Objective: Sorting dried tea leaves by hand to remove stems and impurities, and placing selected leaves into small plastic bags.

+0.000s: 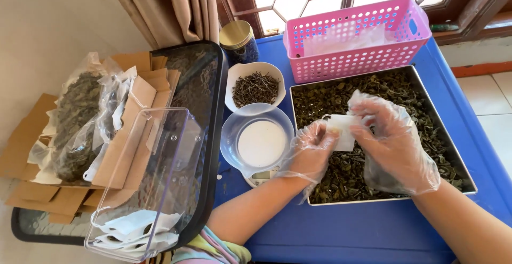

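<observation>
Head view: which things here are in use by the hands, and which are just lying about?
In use: small white bag, held by left hand and right hand; metal tray of dried leaves.

Lying about: pink basket, white bowl, scale, clear bin, gold-lidded jar.

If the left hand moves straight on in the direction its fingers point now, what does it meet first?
The left hand points up and to the right, at the small white paper bag it already pinches together with the right hand. Past that bag it would probably meet the right hand's fingers, though depth is unclear.
</observation>
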